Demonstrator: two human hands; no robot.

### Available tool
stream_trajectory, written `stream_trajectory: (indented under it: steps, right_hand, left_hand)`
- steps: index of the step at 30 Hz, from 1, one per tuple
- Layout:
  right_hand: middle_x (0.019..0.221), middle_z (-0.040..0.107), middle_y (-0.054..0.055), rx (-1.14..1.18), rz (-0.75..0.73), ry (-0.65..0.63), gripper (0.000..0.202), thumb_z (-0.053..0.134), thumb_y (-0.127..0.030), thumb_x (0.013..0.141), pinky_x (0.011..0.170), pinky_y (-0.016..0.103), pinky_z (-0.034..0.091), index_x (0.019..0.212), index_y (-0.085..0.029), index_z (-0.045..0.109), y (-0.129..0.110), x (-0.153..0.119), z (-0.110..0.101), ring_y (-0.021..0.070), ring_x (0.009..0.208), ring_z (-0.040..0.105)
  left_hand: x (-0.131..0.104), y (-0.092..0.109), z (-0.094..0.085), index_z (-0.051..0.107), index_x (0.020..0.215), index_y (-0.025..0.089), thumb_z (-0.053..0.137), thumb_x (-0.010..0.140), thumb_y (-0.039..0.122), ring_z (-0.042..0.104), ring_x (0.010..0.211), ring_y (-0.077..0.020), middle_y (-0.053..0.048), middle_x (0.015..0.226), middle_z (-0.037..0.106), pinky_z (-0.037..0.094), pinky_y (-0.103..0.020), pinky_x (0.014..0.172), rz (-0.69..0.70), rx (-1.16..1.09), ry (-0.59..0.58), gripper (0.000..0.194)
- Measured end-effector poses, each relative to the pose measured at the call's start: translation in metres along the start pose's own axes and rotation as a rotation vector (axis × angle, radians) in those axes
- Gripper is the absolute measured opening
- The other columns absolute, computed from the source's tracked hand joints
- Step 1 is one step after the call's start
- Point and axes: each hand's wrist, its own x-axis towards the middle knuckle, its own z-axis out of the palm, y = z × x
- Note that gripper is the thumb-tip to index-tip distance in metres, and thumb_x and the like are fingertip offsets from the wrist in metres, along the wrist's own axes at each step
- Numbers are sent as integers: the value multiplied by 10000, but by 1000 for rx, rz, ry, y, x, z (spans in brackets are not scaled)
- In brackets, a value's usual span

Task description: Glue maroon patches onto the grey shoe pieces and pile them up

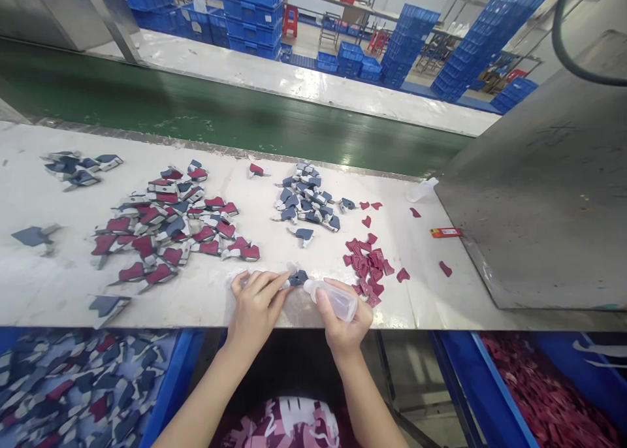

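Between thumb and fingers, my left hand [259, 299] pinches a small dark blue and white moulded part [298, 278] near the table's front edge. My right hand [345, 320] is wrapped round a translucent squeeze bottle [337, 300], tilted so that its nozzle points left, at the blue part. Whether the nozzle touches the part I cannot tell. Just right of the bottle lies a pile of small maroon pieces [375, 265]. Beyond my hands sits a heap of blue and white parts [306, 196]. To the left spreads a larger heap of parts [166, 226], many with maroon faces.
A green conveyor belt [220, 118] runs behind the white table [313, 245]. At right stands a metal panel [539, 193], with an orange-red knife-like strip [445, 232] beside it. Blue bins of parts [189, 363] and maroon pieces [499, 389] sit below the front edge.
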Motion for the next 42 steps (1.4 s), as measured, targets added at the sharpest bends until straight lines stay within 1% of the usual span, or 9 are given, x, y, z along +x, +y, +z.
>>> stream_trajectory:
  steps: [9,15,18,23,25,30,34,39,42]
  right_hand:
    - [792,769,80,12,-29,-28,184,750,-281,781,599,325,617,905,-147,730,-1,2,0,209,619,726]
    - [768,750,60,58,56,-57,141,715,-279,807,583,314,590,881,-160,731,1,-1,-1,199,618,709]
    - [750,728,58,89,113,-2,144,705,-297,813,583,314,571,854,-159,719,4,-4,-3,204,636,699]
    - [810,656,52,176,240,200,248,678,-380,817,567,302,544,921,-157,641,6,0,-5,188,654,664]
    - [819,639,35,169,256,164,277,711,-378,785,582,297,548,940,-175,605,2,7,-3,182,666,661]
    - [997,728,87,111,188,-29,360,774,-328,725,851,388,580,951,-219,517,-7,27,19,247,945,726]
    - [1031,756,77,73,196,-131,388,766,-317,743,865,352,580,1012,-228,500,-5,34,32,225,985,731]
    - [1159,682,133,-263,66,-164,639,790,-452,734,973,468,493,1248,-180,524,5,40,5,293,1145,597]
    - [1060,660,140,-561,17,-72,488,723,-479,801,923,520,471,1181,-183,646,22,48,-19,318,1044,544]
  left_hand:
    - [1,2,-2,704,1091,241,566,935,206,669,877,-196,-28,914,732,279,-444,985,-9,-4,-14,211]
    - [1,1,-1,702,1082,234,592,932,214,665,871,-193,-23,895,725,268,-448,985,-5,-5,-5,187]
    - [0,1,0,709,1075,240,598,927,228,666,871,-195,-26,900,731,276,-446,985,-8,6,-1,186]
    - [2,2,0,716,1045,236,603,926,262,676,863,-196,-25,899,737,284,-445,993,-12,2,16,166]
    - [2,2,-1,712,1039,234,593,933,264,679,870,-198,-28,902,738,283,-444,989,-3,-3,20,162]
    - [4,0,-2,707,1016,227,571,939,267,688,843,-213,-34,879,742,287,-442,972,29,7,54,162]
    - [4,-2,-3,701,1012,220,575,937,269,691,821,-223,-35,870,737,286,-445,957,61,6,75,155]
    - [3,-3,-3,700,1003,219,577,935,282,695,808,-219,-33,873,740,289,-441,965,58,2,83,154]
    - [1,-4,-1,704,1004,229,585,931,302,693,810,-213,-37,882,749,295,-436,978,43,0,90,158]
